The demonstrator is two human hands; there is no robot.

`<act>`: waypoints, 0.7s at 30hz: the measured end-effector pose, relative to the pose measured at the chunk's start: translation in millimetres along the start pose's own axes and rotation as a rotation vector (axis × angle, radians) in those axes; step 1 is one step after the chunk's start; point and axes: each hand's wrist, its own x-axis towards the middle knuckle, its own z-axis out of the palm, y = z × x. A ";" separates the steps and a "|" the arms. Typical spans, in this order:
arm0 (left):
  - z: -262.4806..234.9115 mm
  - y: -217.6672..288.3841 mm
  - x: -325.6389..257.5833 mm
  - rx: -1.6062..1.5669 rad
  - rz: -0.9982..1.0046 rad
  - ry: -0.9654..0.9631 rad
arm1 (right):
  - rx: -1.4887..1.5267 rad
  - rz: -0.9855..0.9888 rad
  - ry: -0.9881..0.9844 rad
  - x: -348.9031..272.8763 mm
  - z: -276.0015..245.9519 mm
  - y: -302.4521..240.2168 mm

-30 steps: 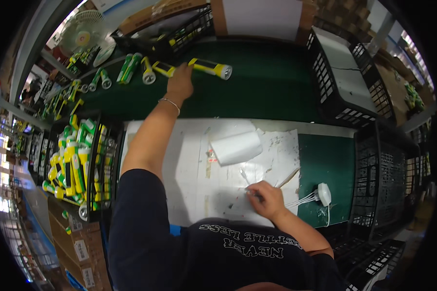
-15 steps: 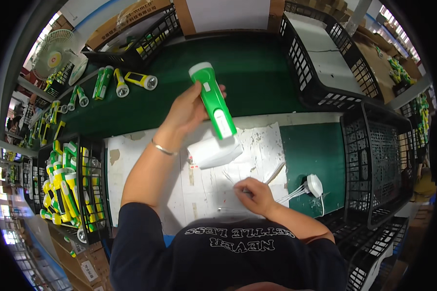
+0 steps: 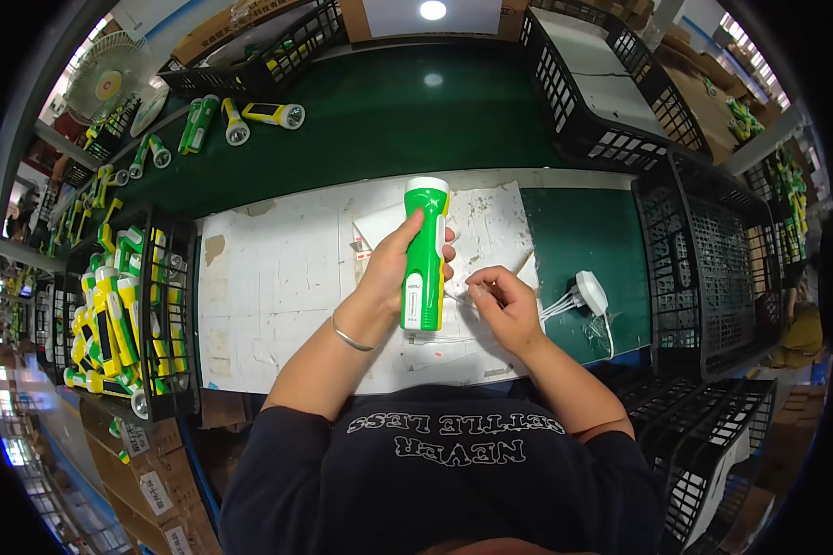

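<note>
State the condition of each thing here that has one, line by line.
Held green-and-yellow flashlight: apparently lit, bright spot on white board
Left hand: closed around it
Right hand: fingers bent, cable hold unclear
White adapter: cables attached
Left crate: heaped with flashlights
Far row's rightmost flashlight: lying down, apparently unlit
Fan: spinning or stopped, cannot tell

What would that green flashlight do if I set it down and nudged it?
The green flashlight is probably stiff: its molded body shows no bend in the left hand. If nudged, it might roll, given its rounded sides, probably curving because the head is wider. Its smooth shell may be slightly slippery.
</note>
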 end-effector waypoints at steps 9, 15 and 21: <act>-2.4 -9.2 -12.6 0.162 0.084 -0.007 | -0.696 -0.434 -0.024 8.7 -7.9 -32.6; 1.0 -19.6 -21.4 0.457 0.252 0.013 | -1.178 -0.699 -0.136 9.5 10.4 -44.4; -8.4 -13.1 -22.7 0.498 0.326 0.070 | -1.008 -0.736 -0.470 -13.8 13.2 -48.7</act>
